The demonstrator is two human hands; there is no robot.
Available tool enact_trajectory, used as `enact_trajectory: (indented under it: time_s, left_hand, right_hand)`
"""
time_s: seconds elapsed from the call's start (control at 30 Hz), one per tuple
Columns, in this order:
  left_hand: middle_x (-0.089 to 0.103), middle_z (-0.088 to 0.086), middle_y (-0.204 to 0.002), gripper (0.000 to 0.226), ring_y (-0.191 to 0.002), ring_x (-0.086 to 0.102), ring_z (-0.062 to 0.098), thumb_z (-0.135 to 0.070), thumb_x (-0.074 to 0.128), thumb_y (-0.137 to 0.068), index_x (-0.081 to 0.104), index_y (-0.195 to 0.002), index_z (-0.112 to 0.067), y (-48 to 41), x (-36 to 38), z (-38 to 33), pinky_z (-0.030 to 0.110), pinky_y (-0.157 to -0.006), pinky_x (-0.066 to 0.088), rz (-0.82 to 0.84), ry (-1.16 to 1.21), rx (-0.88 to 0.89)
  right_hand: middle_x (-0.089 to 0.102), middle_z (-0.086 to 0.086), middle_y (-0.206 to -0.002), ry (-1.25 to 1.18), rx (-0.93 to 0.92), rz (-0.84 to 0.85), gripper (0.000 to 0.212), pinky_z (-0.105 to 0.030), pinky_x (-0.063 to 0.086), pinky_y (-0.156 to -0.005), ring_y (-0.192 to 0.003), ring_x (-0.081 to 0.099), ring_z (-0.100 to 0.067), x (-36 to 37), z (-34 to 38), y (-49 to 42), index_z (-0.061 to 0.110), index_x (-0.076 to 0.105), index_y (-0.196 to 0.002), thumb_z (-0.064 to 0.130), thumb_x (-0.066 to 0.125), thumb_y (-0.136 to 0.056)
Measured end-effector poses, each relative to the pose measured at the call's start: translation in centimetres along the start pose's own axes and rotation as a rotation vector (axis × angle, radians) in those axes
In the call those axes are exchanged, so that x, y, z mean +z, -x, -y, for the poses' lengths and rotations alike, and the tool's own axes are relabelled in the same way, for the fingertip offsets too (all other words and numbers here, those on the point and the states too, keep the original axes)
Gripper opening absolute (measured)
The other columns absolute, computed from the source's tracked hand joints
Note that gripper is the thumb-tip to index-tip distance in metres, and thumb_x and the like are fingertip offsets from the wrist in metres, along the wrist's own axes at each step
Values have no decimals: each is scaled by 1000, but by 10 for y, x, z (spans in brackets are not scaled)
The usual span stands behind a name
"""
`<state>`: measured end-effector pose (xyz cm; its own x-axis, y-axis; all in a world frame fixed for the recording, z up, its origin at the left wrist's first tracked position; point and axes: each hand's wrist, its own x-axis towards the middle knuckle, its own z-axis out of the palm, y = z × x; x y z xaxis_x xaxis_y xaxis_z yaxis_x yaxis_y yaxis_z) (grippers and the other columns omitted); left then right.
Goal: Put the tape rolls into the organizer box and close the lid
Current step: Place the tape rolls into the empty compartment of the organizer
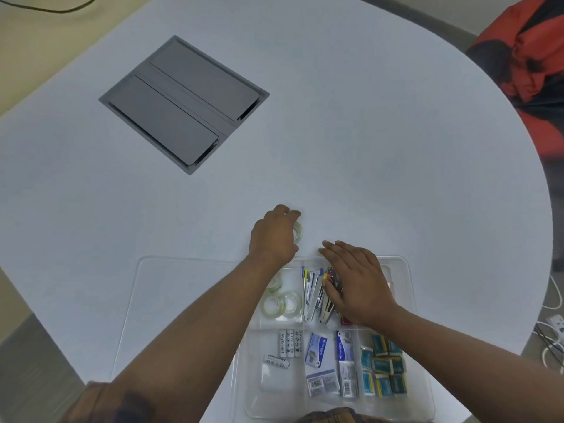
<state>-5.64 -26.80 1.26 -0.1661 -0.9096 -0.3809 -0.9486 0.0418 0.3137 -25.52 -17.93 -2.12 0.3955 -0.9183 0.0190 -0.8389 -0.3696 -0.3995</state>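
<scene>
A clear organizer box lies open at the near edge of the white table, its clear lid flat on the table to the left. Its far-left compartment holds clear tape rolls. Just beyond the box's far rim, my left hand is closed over another clear tape roll on the table. My right hand rests flat, fingers spread, on the staplers in the middle compartment and holds nothing.
Near compartments hold batteries, staple packets and small teal boxes. A grey cable hatch is set into the table at far left. A red and black jacket hangs beyond the right edge. Cables lie on the floor at right.
</scene>
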Motion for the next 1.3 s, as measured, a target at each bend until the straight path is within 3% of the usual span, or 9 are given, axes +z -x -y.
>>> enact_trajectory:
  time_s: [0.23, 0.33, 0.57, 0.73, 0.83, 1.0, 1.17, 1.3]
  left_hand:
    - [58, 2, -117, 44, -105, 58, 25, -24, 70, -76, 58, -119, -26, -10, 6, 10, 35, -78, 45, -11, -113, -13]
    - [58, 2, -113, 45, -101, 59, 25, -26, 68, -75, 57, -119, -25, -10, 2, 13, 35, -75, 44, -85, -95, -4]
    - [60, -4, -120, 52, -106, 57, 19, -38, 72, -75, 55, -122, -25, 33, -15, 19, 33, -84, 47, -313, 216, -20]
    - [66, -10, -113, 46, -110, 56, 15, -41, 75, -70, 61, -112, -27, 83, -7, 23, 37, -98, 40, -431, 213, 8]
    - [66, -8, -112, 46, -119, 52, 17, -41, 76, -67, 62, -108, -27, 105, 10, 25, 36, -104, 33, -415, 188, -13]
    - [59, -8, -130, 64, -133, 39, 16, -44, 71, -72, 50, -130, -27, 117, 35, 21, 36, -111, 25, -334, 190, -11]
    - [52, -8, -137, 69, -139, 30, 14, -48, 69, -75, 43, -136, -27, 118, 44, 25, 32, -113, 20, -341, 211, 20]
    - [53, 0, -138, 63, -137, 36, 18, -52, 60, -84, 43, -136, -21, 129, 49, 41, 38, -111, 30, -455, 247, -118]
  right_hand:
    - [37, 4, -153, 51, -38, 30, 52, -35, 17, -113, -142, 28, -18, 1, -6, -7, 23, 37, -145, 35, 46, -95]
    - [37, 5, -153, 51, -61, 62, 52, -35, 18, -112, -141, 28, -17, -2, -9, -15, 23, 37, -144, 38, 45, -94]
    - [37, 10, -152, 35, -95, 135, 61, -32, 16, -112, -140, 29, -13, -10, -16, -36, 29, 37, -144, 58, 43, -91]
    - [36, 11, -152, 39, -99, 151, 63, -34, 16, -111, -140, 29, -13, -12, -15, -40, 30, 36, -144, 62, 43, -89]
    - [37, 11, -152, 49, -98, 163, 66, -33, 15, -111, -140, 30, -14, -14, -13, -40, 30, 36, -144, 62, 47, -88]
    - [33, 10, -154, 41, -101, 215, 76, -36, 16, -111, -140, 28, -15, -21, -10, -40, 30, 34, -145, 71, 48, -83]
    - [38, 9, -151, 25, -95, 216, 77, -37, 18, -110, -138, 33, -16, -26, -8, -42, 29, 38, -143, 71, 49, -80]
    - [45, 9, -146, -25, -54, 245, 79, -37, 18, -110, -134, 37, -15, -30, -5, -46, 31, 43, -138, 77, 45, -74]
